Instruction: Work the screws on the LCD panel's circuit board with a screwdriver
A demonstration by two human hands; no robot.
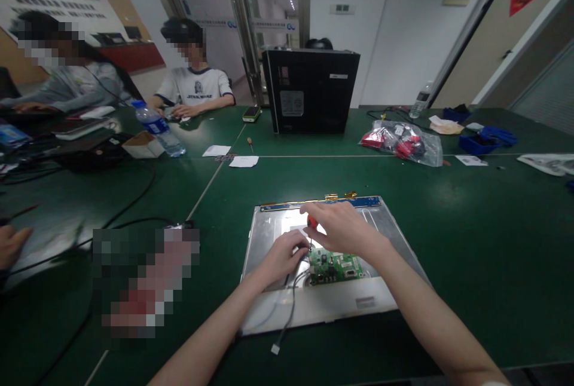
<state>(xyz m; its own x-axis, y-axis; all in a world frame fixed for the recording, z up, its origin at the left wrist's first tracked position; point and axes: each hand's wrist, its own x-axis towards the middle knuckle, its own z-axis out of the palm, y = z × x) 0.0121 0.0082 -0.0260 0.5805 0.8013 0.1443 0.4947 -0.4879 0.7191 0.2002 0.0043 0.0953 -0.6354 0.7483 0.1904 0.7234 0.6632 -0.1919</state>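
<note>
A silver metal display panel point(394, 236) lies flat on the green table point(470, 254) in front of me. A small green circuit board point(341, 266) sits on its near half. My right hand point(343, 227) grips a screwdriver with a red-orange handle point(312, 223), held upright with its tip down at the board's left edge. My left hand point(282, 254) rests on the panel just left of the board, fingers pinched by the screwdriver's shaft. A grey cable with a white plug point(275, 348) trails off the panel's near edge.
A black computer case point(309, 90) stands at the table's far middle. A plastic bag of red parts point(401, 142), a water bottle point(159, 129), paper slips point(243, 161) and a small screwdriver point(250, 144) lie beyond. Two seated people work at far left; black cables point(130, 204) cross the left side.
</note>
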